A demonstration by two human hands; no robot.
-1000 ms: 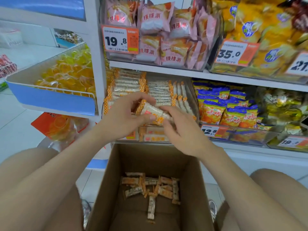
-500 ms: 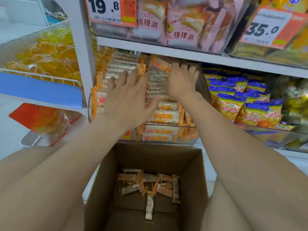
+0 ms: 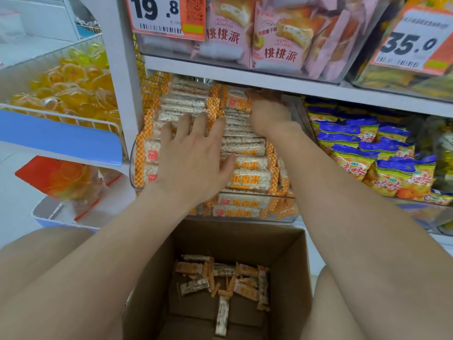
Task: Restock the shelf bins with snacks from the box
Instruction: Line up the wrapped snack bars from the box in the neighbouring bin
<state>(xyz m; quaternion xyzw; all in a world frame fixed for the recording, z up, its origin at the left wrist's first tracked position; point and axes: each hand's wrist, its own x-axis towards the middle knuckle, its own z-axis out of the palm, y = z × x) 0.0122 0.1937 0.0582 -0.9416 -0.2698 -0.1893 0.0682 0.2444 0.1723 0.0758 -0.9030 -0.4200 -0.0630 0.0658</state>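
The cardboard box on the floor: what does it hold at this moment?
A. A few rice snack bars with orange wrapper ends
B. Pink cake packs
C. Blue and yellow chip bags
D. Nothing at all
A: at the bottom of the cardboard box lie a few loose rice snack bars with orange checked wrapper ends.

Both arms bare from wrist up to frame edge, no sleeves seen. Left hand (image 3: 193, 155): no rings, watch or bracelet, no glove; nails short, plain, no polish that shows. Right hand (image 3: 268, 114): wrist bare too, no band or watch; fingertips blurred and partly hidden, nails can't be read. Both forearms smooth, no tattoos or marks visible. Both knees bare at lower corners of frame; no clothing visible on them.
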